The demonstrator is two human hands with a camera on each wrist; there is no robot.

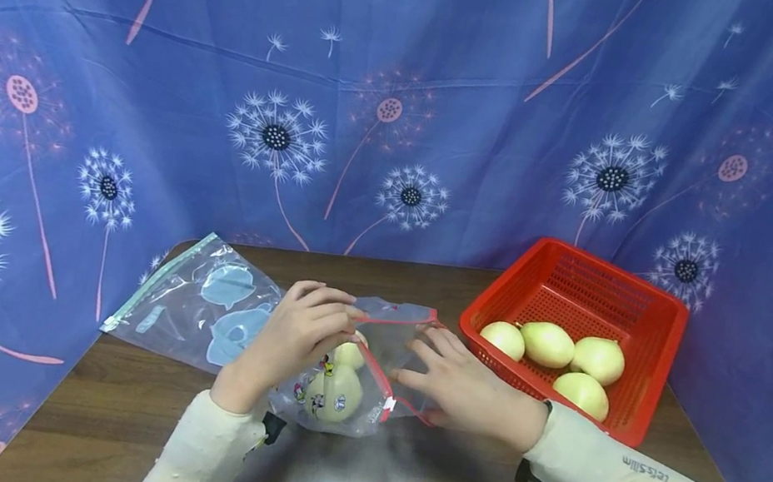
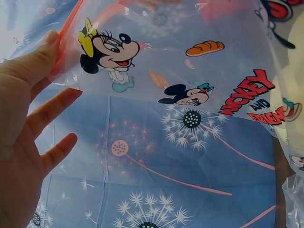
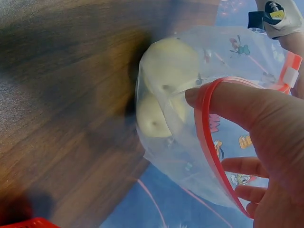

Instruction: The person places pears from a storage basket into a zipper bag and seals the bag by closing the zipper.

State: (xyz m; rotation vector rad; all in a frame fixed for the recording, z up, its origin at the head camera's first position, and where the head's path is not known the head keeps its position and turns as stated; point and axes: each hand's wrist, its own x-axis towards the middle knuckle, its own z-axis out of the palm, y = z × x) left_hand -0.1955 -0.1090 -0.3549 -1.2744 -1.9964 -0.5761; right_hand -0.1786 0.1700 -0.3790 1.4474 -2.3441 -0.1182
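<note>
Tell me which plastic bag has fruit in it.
The red-edged bag: two pale fruits show inside. The green-edged bag at left shows none.

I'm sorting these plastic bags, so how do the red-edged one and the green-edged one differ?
The red-edged bag has its mouth parted between the left hand and right hand, while the green-edged bag lies spread out. The red-edged bag holds pale fruits; the green-edged bag shows none in its visible part. Cartoon figures decorate the red-edged bag, against larger blue shapes on the green-edged bag. Both are see-through.
</note>
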